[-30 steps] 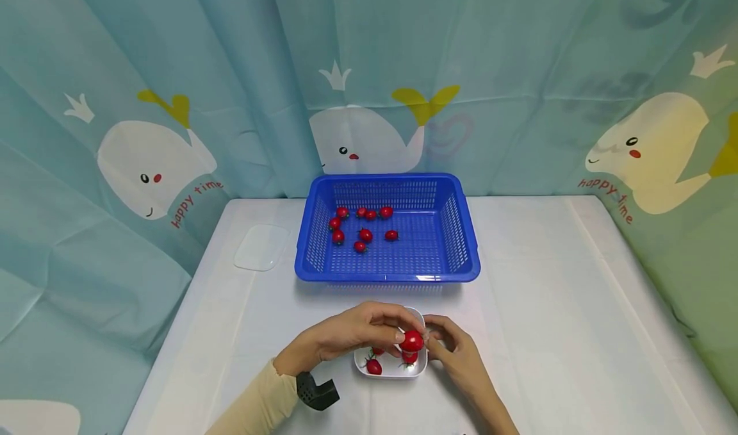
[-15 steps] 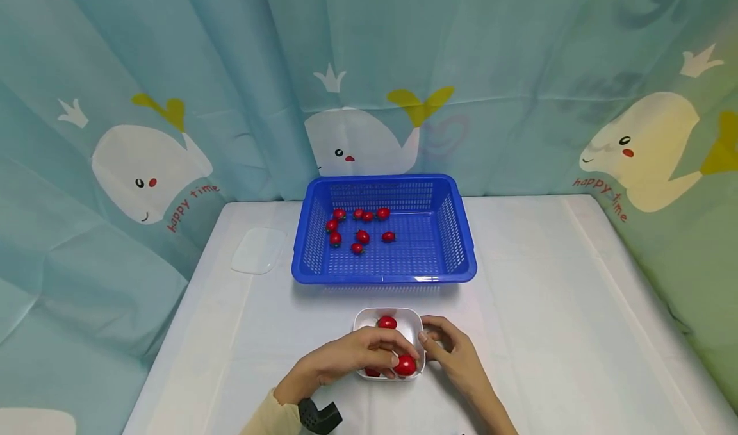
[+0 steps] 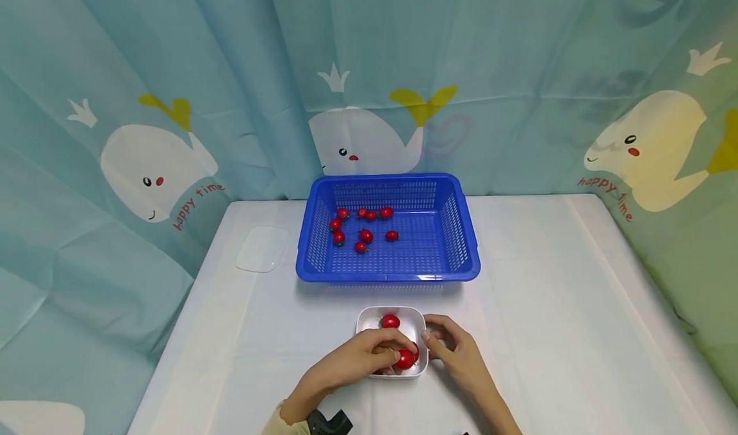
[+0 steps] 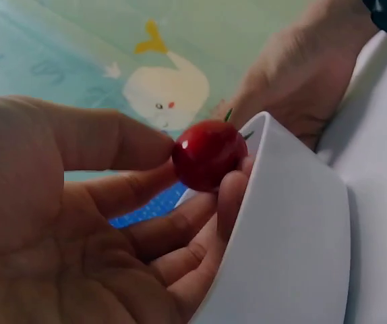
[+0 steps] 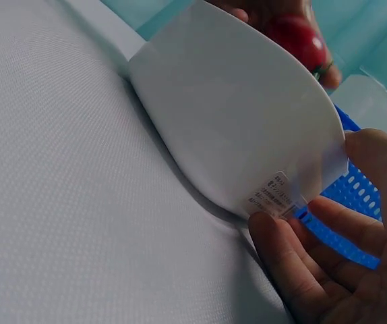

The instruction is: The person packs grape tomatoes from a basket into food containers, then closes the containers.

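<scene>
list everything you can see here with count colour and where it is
basket: 1, blue, far middle of the table
tomatoes in basket: 8, red, left half of the basket floor
dish: 1, white, near edge, in front of the basket
tomatoes in dish: at least 2 besides the held one, red; others hidden by fingers
held tomato: 1, red, over the dish
lid: 1, clear, left of the basket
table: 1, white cloth
curtain: teal with white whales, behind and at both sides
left hand: pinches the held tomato
right hand: holds the dish's right side
</scene>
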Motion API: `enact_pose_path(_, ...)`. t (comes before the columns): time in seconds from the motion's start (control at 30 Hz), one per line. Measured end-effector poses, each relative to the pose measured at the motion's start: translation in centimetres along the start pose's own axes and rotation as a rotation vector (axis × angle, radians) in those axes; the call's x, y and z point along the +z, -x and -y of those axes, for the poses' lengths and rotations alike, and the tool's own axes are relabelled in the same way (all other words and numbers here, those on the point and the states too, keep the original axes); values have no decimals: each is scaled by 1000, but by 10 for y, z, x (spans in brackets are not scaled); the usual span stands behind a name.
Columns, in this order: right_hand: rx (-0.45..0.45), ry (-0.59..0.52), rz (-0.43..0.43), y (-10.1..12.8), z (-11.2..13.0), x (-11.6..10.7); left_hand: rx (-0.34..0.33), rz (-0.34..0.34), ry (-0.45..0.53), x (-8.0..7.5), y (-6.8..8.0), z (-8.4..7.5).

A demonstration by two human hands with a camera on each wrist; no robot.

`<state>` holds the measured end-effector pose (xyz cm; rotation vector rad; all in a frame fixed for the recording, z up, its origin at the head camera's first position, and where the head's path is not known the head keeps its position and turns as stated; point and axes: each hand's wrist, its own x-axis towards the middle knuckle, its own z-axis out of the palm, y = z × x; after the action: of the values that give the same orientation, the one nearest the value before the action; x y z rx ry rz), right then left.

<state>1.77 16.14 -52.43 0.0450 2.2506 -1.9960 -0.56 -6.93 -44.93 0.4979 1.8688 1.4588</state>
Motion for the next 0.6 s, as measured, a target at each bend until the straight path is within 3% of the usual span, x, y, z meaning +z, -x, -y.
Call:
enact_pose_path(0.2, -3, 9, 7, -1, 0, -1, 16, -64, -157, 6, -6, 1)
enact_pose_path(0.6, -7, 22, 1, 0, 0, -1, 74, -130, -286, 16, -13, 1)
